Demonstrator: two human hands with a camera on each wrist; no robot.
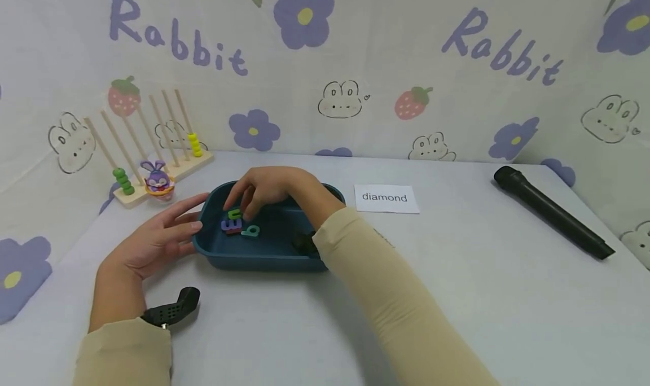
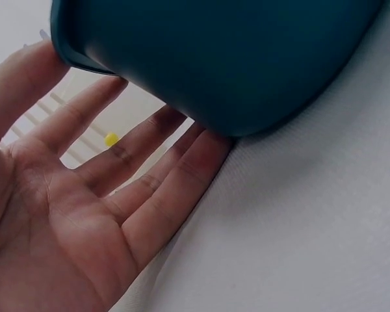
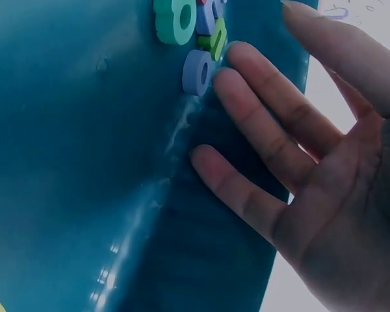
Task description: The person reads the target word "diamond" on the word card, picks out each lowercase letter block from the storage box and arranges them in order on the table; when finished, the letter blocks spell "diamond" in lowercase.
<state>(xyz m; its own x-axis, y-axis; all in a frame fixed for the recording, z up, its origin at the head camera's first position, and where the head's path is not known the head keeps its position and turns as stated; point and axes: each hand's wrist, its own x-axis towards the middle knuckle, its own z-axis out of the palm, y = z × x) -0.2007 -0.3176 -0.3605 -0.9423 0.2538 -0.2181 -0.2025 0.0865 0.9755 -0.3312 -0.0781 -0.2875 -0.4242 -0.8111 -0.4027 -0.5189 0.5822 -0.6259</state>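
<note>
So the right hand (image 1: pixel 269 188) is reaching down into the blue tray (image 1: pixel 269 263), and as far as I can tell it hasn't got hold of anything: in the right wrist view the thumb stands well away from the fingers, which are spread and only loosely bent. The tips are right beside a blue letter (image 3: pixel 198 73), but I can't tell if they actually touch it. The letters are bunched at the tray's left end: a green letter (image 1: pixel 234 214), a purple letter (image 1: pixel 232 226) just nearer the person, and a teal letter (image 1: pixel 251 231) to the right. My guess is the hand angles in over the far rim so its fingers can get at that bunch. The left hand (image 1: pixel 152 239) has its fingers apart, resting against the outside of the tray's left end, thumb up by the rim, nothing clamped. Looks like a light brace to stop the tray sliding, tbh. The "diamond" card (image 1: pixel 387 198) lies flat just beyond the tray's right end, facing the person, probably so it's readable while both hands are busy.
</note>
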